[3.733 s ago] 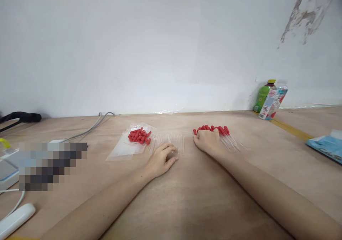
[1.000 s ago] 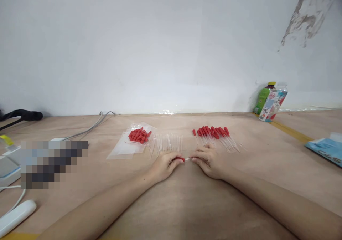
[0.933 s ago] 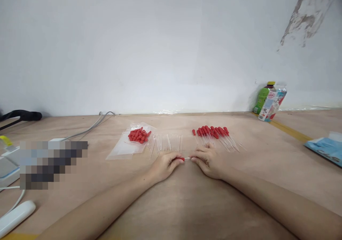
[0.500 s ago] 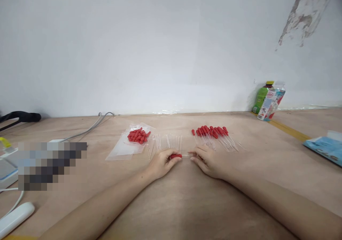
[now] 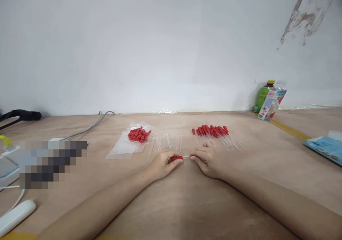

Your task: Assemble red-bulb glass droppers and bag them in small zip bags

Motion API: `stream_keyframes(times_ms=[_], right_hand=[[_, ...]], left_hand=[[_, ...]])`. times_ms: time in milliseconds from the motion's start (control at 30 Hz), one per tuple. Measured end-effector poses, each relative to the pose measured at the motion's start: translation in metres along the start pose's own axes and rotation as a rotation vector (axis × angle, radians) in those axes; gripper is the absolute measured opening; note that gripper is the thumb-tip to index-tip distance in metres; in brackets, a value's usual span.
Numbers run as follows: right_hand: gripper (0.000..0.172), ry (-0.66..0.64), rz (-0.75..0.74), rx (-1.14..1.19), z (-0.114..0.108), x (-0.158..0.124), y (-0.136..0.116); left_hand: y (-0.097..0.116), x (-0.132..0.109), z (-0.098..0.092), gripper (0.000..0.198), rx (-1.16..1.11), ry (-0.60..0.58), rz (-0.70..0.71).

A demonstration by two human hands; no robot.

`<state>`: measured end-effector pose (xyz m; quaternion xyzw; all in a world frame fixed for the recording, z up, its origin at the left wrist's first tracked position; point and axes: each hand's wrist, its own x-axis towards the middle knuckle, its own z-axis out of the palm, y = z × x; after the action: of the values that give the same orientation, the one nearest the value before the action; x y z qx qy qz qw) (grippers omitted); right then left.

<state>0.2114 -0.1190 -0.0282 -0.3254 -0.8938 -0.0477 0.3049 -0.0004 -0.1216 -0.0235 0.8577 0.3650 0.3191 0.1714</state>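
Observation:
My left hand point(image 5: 163, 163) pinches a red rubber dropper bulb point(image 5: 176, 158) between thumb and fingers. A clear glass dropper tube point(image 5: 186, 157) runs from the bulb's right end to my right hand point(image 5: 205, 158), whose thumb and fingers are closed on it. How deep the tube sits in the bulb is hidden. Just beyond the left hand lies a row of bare glass tubes point(image 5: 169, 142). Past the right hand, several droppers with red bulbs point(image 5: 213, 130) lie side by side, tubes pointing toward me.
Loose red bulbs point(image 5: 139, 134) are piled on clear plastic bags point(image 5: 120, 149) at the left. Bottles point(image 5: 269, 101) lean by the wall at the right, near a blue packet point(image 5: 326, 147). Grey cables point(image 5: 91, 126) and a white device point(image 5: 17, 216) lie on the left.
My right hand's thumb and fingers have closed together around the tube. The left hand keeps its hold on the bulb. The view has shifted slightly.

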Motion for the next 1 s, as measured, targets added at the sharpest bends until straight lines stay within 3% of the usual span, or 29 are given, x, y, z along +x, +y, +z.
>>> stream_keyframes(times_ms=[333,600,700,800,933,1000], right_hand=[[0.029,-0.093,0.06,-0.021,0.006,0.002,-0.005],[0.029,-0.198,0.042,-0.086,-0.015,0.012,-0.012],[0.025,-0.229,0.064,-0.134,-0.025,0.014,-0.005],[0.028,-0.201,0.264,-0.111,-0.032,0.016,0.013],[0.034,-0.153,0.645,-0.075,-0.032,0.028,0.039],[0.034,-0.138,0.778,-0.155,-0.026,0.037,0.046]], left_hand=[[-0.002,0.0,0.001,0.016,0.067,0.012,0.037],[-0.003,0.003,0.0,0.015,0.087,0.022,0.057],[-0.006,0.002,-0.002,0.031,0.115,0.083,0.028],[-0.009,0.0,-0.002,0.04,0.134,0.125,-0.063],[-0.01,0.0,-0.001,0.012,0.136,0.014,-0.033],[-0.009,0.001,-0.001,0.011,0.147,-0.022,-0.009]])
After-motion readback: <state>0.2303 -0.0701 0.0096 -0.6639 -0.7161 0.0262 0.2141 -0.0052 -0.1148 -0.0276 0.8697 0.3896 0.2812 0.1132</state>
